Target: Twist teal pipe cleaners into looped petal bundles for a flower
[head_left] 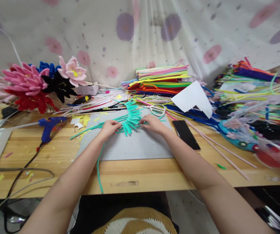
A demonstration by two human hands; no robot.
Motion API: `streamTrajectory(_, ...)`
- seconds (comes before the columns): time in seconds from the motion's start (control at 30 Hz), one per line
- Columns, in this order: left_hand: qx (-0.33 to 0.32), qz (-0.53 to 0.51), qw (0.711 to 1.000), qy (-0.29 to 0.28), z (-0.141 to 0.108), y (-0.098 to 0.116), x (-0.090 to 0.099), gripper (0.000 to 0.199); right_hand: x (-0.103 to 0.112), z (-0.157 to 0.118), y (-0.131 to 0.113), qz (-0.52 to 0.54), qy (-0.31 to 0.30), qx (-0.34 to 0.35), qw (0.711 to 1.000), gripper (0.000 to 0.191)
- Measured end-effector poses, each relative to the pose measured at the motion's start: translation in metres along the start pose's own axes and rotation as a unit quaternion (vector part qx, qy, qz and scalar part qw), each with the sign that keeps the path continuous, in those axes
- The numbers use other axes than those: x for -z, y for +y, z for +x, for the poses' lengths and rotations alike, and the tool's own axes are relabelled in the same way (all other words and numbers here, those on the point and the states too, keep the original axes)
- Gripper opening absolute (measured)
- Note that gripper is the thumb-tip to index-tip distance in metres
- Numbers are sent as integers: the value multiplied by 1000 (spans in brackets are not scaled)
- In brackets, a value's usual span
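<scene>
Teal fringe (132, 117) at centre of frame, over the grey mat (140, 152), its strips fanned out to the right and below. Left hand (111, 127) at the fringe's left edge: thumb and forefinger nearly together, pinching it there; exact grip point lost among the strips. Right hand (152, 123) at the fringe's right edge: fingers curled, partly open; cannot tell whether the tips touch a strip or hold anything.

Teal stems (81, 133) run out left of centre, partly behind the left hand. One strand (98, 170) hangs toward lower left of centre, its upper end hidden by the wrist.

Scissors (157, 110) just above the right hand; blades hard to make out against the clutter. Phone (186, 135) right of centre, screen dark. White paper (191, 97), upper right, covers part of the stem pile (163, 79). Glue gun (50, 126) at left. Bagged items (276, 146), far right, blurred. Both forearms cut off by the bottom edge.
</scene>
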State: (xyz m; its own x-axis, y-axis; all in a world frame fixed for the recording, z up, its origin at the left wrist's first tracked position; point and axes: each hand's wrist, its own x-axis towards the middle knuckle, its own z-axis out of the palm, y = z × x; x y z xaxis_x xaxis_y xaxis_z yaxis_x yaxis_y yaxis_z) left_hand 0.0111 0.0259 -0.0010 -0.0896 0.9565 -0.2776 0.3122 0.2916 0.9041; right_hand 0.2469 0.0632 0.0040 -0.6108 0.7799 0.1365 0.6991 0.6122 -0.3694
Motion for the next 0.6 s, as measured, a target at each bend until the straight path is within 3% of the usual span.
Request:
streamTrajectory(0.2, 39, -45, 998, -18, -9, 7, -3, 17, -1, -6, -9, -57, -58, 10, 997, 12)
streamTrajectory(0.37, 88, -101, 991, -27, -12, 15, -4, 9, 36, -21, -6, -59, -150, -75, 984, 17)
streamTrajectory(0.47, 107, -121, 986, -50, -13, 21, -5, 11, 52, -28, -8, -75, -219, -94, 968, 30)
streamTrajectory(0.53, 121, -132, 981, -72, -13, 23, -7, 13, 51, -29, -13, -103, -251, -93, 958, 29)
streamTrajectory(0.6, 131, -144, 977, -86, -13, 23, -9, 13, 40, -30, -19, -122, -223, -74, 964, 25)
